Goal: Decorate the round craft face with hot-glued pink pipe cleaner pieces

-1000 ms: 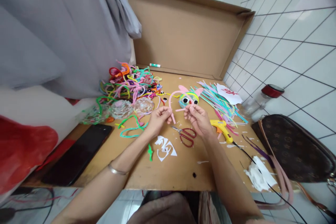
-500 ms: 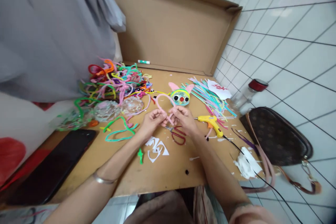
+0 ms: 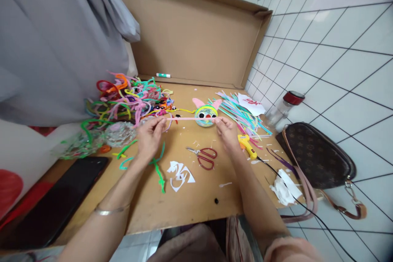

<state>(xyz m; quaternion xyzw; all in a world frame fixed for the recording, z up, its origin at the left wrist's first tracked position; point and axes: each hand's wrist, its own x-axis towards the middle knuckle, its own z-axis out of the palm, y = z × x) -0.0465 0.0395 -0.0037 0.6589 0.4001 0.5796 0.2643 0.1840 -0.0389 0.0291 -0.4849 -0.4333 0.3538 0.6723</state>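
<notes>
A pink pipe cleaner [image 3: 184, 119] is stretched straight and level between my two hands. My left hand [image 3: 150, 135] pinches its left end, and my right hand [image 3: 226, 131] pinches the other. Just behind its right part sits a round clear ornament [image 3: 205, 123] with pink ears, black eyes, a red nose and a yellow band. Red-handled scissors [image 3: 205, 157] lie on the table below the pipe cleaner. Under my right wrist, a yellow hot glue gun [image 3: 248, 146] is partly covered. White paper scraps [image 3: 180, 175] and a green twisted pipe cleaner [image 3: 159, 176] lie nearer me.
Tangled pipe cleaners [image 3: 132, 98] are heaped at left, near clear plastic balls [image 3: 119, 133] and a black phone [image 3: 67, 200]. Straight pipe cleaners [image 3: 241, 114] lie at right. A brown handbag [image 3: 319, 155] and lidded bottle [image 3: 285, 106] stand along the tiled wall. A cardboard panel [image 3: 196, 32] rises behind.
The pink pipe cleaner, bent in a loop before, is now pulled out straight. My hands have moved apart, left and right, and slightly up. The scissors are now uncovered.
</notes>
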